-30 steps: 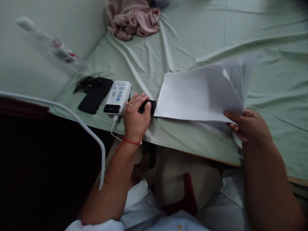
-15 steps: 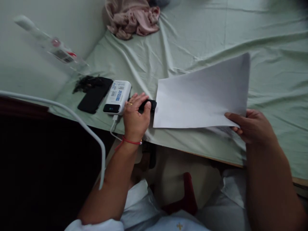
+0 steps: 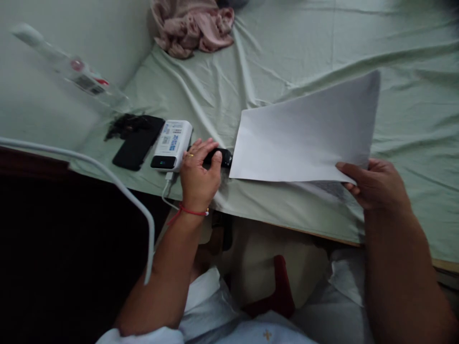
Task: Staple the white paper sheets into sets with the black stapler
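My left hand (image 3: 200, 167) is closed over a black stapler (image 3: 225, 157) lying on the green sheet. Its fingers and thumb cover much of the stapler, and the near end shows past the thumb. My right hand (image 3: 375, 184) pinches the lower right corner of several white sheets of paper (image 3: 304, 138), thumb on top and fingers underneath. The paper's left edge is at the stapler's end; whether it sits inside the jaw I cannot tell. The right side of the paper is tilted up off the bed.
Left of my left hand lie a white power bank (image 3: 172, 145) with a plugged cable, a black phone (image 3: 138, 143) and a dark hair bundle (image 3: 125, 125). A clear plastic bottle (image 3: 89, 83) leans by the wall. Pink cloth (image 3: 193, 28) is bunched behind; a grey cable (image 3: 125, 186) arches at left.
The paper has shifted slightly away from me, its lower left corner now level with the stapler's lower side. Both hands keep their hold.
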`<state>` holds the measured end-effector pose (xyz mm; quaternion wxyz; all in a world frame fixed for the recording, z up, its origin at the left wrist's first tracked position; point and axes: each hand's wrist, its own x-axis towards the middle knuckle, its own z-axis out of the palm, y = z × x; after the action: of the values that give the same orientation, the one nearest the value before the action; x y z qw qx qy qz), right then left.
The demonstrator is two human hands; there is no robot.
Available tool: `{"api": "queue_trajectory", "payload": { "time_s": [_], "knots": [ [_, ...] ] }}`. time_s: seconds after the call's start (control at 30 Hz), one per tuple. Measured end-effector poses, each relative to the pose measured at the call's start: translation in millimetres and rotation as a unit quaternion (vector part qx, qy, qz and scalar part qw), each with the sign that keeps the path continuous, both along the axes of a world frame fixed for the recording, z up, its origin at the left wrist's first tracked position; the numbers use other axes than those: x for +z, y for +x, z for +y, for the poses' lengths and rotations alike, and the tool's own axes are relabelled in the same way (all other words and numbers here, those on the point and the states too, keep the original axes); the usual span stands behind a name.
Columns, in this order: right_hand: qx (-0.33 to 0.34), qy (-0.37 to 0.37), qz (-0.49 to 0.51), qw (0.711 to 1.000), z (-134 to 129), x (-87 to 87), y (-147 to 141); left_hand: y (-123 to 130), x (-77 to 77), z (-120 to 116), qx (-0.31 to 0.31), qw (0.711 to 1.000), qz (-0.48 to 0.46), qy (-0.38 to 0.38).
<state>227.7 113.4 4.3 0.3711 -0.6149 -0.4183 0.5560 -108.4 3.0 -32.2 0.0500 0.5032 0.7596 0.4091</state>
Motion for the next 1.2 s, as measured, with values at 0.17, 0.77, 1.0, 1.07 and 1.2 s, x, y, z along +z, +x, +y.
{"api": "queue_trajectory", "payload": {
  "time_s": [0.17, 0.77, 1.0, 1.07, 1.2],
  "knots": [
    [0.021, 0.001, 0.024, 0.999, -5, 7.2, -10, -6, -5.8, -2, -0.007, 1.0, -0.013, 0.013],
    [-0.001, 0.023, 0.029, 0.999, -6, -6.9, -20, -8, -8.5, -2, -0.032, 0.999, -0.02, 0.038],
    [-0.005, 0.032, 0.037, 0.999, -5, -8.0, -22, -2, -10.9, -4, -0.031, 0.999, 0.026, 0.004],
    [0.0, 0.022, 0.033, 0.999, -4, -9.8, -22, 3, -12.1, -4, -0.024, 0.998, 0.052, -0.015],
    [0.034, 0.029, 0.024, 0.999, -3, -17.4, -19, 9, -12.8, -3, -0.013, 0.997, 0.066, -0.026]
  ]
}}
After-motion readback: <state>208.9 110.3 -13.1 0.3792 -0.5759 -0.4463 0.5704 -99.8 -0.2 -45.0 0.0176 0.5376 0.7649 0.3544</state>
